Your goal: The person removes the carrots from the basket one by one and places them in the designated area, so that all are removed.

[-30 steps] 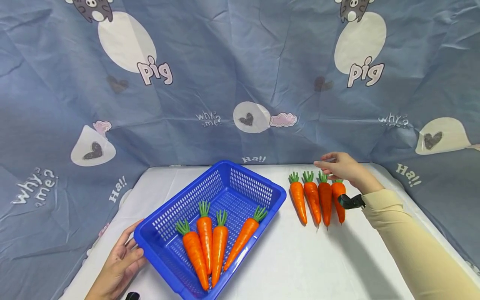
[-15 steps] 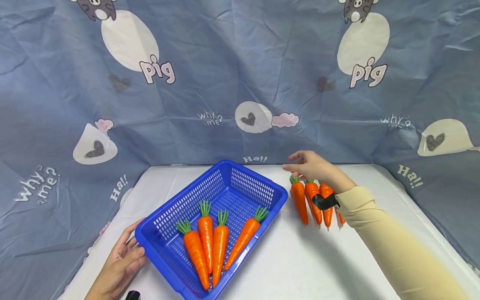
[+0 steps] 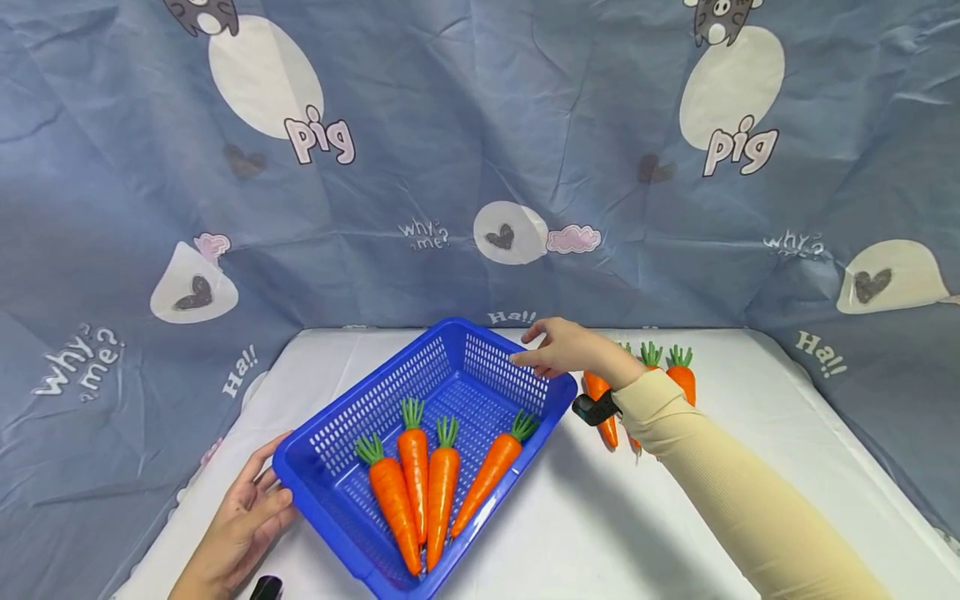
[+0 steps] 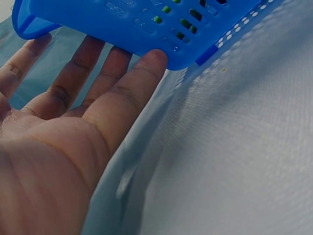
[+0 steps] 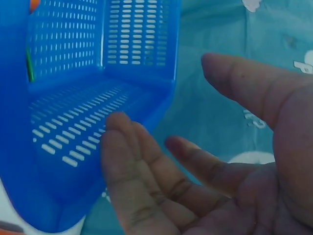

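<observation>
Pig-print cloth [image 3: 390, 200] hangs behind. Loose-fingered and empty, the right hand [image 3: 566, 348] has left the carrots [image 3: 682, 383] under its forearm, bringing none to the blue basket [image 3: 463, 398] between the hands; the left hand [image 3: 243, 521], relaxed, touches its corner.

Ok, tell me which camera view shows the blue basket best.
The head view: nearly the whole blue basket is in frame. The left wrist view shows only part of its outside; the right wrist view, mainly some of its inside.
</observation>
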A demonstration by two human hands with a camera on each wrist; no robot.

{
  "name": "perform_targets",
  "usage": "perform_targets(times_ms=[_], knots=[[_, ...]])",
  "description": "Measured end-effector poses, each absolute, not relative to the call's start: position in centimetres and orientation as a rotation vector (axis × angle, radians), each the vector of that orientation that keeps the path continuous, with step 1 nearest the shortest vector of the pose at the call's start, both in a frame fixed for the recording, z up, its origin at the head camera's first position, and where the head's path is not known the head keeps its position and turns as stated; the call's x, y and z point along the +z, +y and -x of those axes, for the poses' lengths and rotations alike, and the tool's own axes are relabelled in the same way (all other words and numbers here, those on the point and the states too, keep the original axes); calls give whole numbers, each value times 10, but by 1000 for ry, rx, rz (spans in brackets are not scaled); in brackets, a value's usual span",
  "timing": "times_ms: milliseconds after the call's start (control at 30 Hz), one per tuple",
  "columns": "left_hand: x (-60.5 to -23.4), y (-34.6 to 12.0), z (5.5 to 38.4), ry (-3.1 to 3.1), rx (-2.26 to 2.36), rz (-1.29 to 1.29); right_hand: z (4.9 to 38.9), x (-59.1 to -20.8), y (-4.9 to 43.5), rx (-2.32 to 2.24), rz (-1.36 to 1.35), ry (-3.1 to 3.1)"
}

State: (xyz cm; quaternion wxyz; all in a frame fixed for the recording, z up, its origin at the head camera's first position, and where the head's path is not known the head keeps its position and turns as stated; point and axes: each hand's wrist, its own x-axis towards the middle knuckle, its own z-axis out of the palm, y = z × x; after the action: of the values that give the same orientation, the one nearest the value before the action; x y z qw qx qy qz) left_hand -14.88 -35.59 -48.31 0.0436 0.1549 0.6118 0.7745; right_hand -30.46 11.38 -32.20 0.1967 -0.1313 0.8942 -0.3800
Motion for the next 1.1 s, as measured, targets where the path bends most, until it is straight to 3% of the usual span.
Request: perform_targets(times_ms=[533, 1100], knots=[[-481, -357, 149, 1883, 2358, -442, 309, -332, 71, -667, 386, 2436], [-476, -356, 147, 1898, 2354, -443, 306, -348, 50, -645, 359, 2319]])
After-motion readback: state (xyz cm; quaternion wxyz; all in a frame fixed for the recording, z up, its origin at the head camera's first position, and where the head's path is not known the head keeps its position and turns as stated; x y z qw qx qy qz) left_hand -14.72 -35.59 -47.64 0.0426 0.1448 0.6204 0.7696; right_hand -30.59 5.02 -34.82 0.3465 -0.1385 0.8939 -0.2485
